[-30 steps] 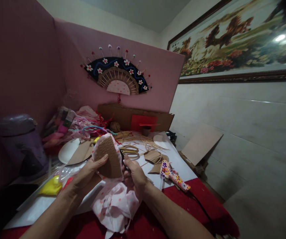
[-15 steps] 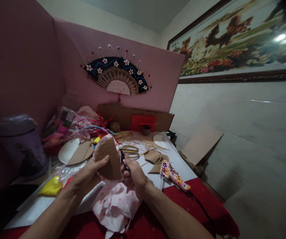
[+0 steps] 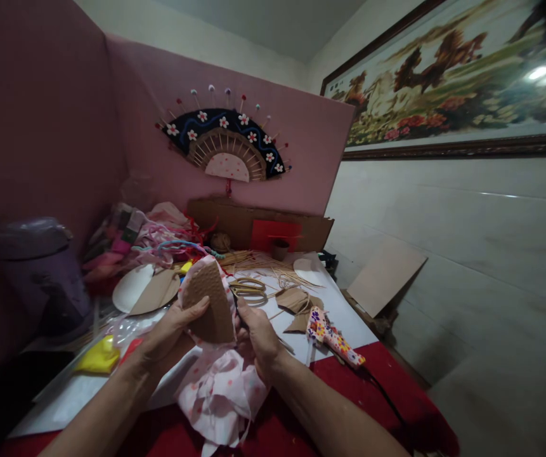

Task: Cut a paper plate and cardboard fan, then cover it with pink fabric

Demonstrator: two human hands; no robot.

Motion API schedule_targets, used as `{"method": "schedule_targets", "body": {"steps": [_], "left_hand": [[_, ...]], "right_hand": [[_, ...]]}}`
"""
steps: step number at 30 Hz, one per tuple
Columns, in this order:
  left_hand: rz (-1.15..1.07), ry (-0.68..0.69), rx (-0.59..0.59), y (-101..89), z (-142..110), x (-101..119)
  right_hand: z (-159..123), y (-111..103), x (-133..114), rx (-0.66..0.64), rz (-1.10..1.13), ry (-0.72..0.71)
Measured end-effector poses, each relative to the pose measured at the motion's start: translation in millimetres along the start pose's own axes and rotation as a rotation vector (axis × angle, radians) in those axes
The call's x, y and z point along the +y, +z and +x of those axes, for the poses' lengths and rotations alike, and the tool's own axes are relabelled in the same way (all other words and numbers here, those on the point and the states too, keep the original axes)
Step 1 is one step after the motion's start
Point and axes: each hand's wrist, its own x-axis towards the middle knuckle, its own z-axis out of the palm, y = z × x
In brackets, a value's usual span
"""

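Note:
My left hand (image 3: 180, 327) grips a curved piece of brown cardboard (image 3: 210, 304), its thumb pressed on the ridged face. White cloth with coloured dots (image 3: 220, 397) wraps the cardboard's edge and hangs bunched below it. Against the cardboard's right edge, my right hand (image 3: 258, 336) is closed around a slim dark tool (image 3: 238, 310), mostly hidden by the fingers. Its fingers are also close to the cloth. Just beyond lie gold-handled scissors (image 3: 248, 289) on the table.
A flowered glue gun (image 3: 332, 336) with a black cord lies right, beside cardboard scraps (image 3: 296, 301). Thin sticks (image 3: 277, 270) are scattered behind. At left are a purple container (image 3: 39, 273), a yellow packet (image 3: 97, 357) and heaped fabric (image 3: 158, 228). A decorated fan (image 3: 227, 143) hangs on the pink panel.
My right fingers have shifted slightly along the cardboard's right edge, and less of the dark tool shows. The left hand keeps its grip. The view has moved slightly.

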Motion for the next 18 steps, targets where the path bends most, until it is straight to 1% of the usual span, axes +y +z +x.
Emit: {"method": "schedule_targets", "body": {"steps": [6, 12, 16, 18], "left_hand": [[0.003, -0.018, -0.037, -6.2, 1.8, -0.7], [-0.003, -0.008, -0.003, -6.6, 0.4, 1.9], [-0.005, -0.022, -0.048, -3.9, -1.0, 2.5], [-0.005, -0.022, -0.069, -3.2, -1.2, 2.2]], "right_hand": [[-4.4, 2.1, -4.3, 0.004, -0.033, -0.005], [-0.8, 0.2, -2.9, -0.019, -0.046, 0.003], [-0.4, 0.4, -2.4, -0.021, -0.033, -0.052], [-2.0, 1.1, -3.8, -0.027, -0.022, -0.057]]}}
